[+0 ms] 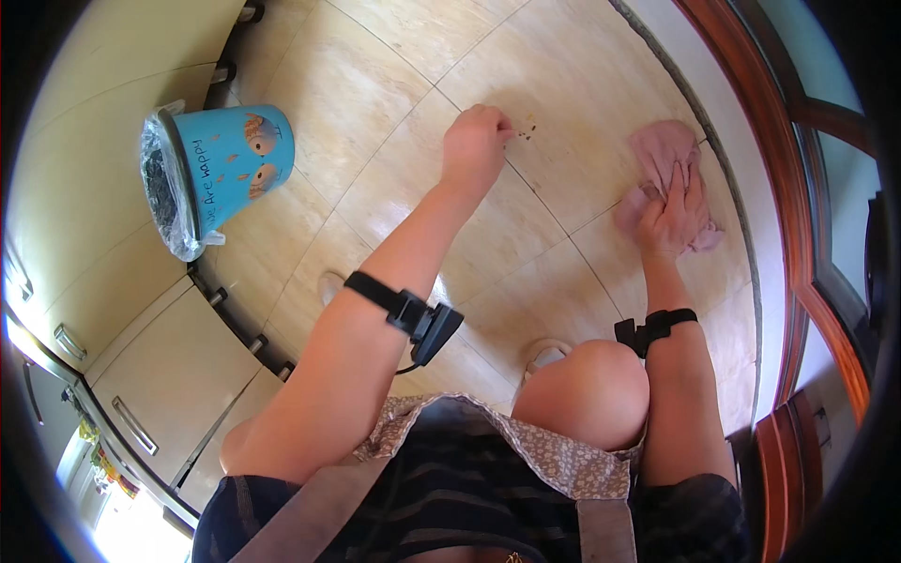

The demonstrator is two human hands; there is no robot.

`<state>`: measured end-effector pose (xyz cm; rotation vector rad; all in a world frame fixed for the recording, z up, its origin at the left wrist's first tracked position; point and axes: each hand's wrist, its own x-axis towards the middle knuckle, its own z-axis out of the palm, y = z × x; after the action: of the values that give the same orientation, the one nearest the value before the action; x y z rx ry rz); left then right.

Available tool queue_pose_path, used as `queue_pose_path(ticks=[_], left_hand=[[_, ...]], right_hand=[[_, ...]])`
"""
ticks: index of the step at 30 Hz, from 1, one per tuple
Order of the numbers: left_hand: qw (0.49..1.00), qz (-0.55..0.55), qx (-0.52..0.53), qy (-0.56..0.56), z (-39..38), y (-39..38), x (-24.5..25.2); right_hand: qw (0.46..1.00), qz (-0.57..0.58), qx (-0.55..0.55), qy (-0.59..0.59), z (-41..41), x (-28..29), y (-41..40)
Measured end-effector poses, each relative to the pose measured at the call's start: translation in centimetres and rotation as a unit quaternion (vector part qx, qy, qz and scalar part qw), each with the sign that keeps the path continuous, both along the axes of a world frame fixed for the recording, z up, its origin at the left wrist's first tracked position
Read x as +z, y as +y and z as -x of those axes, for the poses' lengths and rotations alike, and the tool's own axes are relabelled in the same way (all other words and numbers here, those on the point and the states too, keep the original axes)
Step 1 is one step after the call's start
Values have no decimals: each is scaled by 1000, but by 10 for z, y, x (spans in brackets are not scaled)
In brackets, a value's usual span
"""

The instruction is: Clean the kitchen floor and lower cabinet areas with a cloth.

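My left hand [479, 141] is low over the tiled floor [394, 162], its fingertips pinched together beside a few small dark and yellowish crumbs [529, 129]. Whether a tiny bit is between those fingertips cannot be told. On the right, my right hand [674, 214] lies on a crumpled pink cloth [665, 144], fingers bent over its folds, pressing it to the floor. Both forearms wear black straps with small devices.
A blue bin [236, 151] with a clear plastic liner stands at the left, beside pale cabinets [148, 380] with metal handles. A white ledge and a reddish wooden frame [767, 169] run along the right. My bent knee [591, 394] is between my arms.
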<state>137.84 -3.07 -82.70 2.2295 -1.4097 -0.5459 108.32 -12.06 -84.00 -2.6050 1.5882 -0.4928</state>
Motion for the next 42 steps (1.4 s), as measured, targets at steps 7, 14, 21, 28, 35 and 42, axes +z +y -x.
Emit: queue_pose_path(ticks=[7, 14, 21, 28, 35, 42], left_hand=[[934, 195, 250, 164, -92, 67, 128], [868, 136, 475, -53, -302, 202, 225], [865, -169, 438, -175, -389, 242, 231], [944, 164, 176, -227, -218, 114, 184], [978, -188, -61, -72, 9, 103, 14], [992, -114, -52, -10, 67, 23, -17]], right_hand=[[965, -1, 252, -72, -23, 51, -22], [996, 31, 38, 70, 27, 82, 7], [976, 30, 217, 0, -49, 73, 2], [999, 43, 2, 22, 4, 0, 4], [999, 29, 2, 30, 3, 6, 3], [1000, 22, -2, -6, 2, -13, -8]])
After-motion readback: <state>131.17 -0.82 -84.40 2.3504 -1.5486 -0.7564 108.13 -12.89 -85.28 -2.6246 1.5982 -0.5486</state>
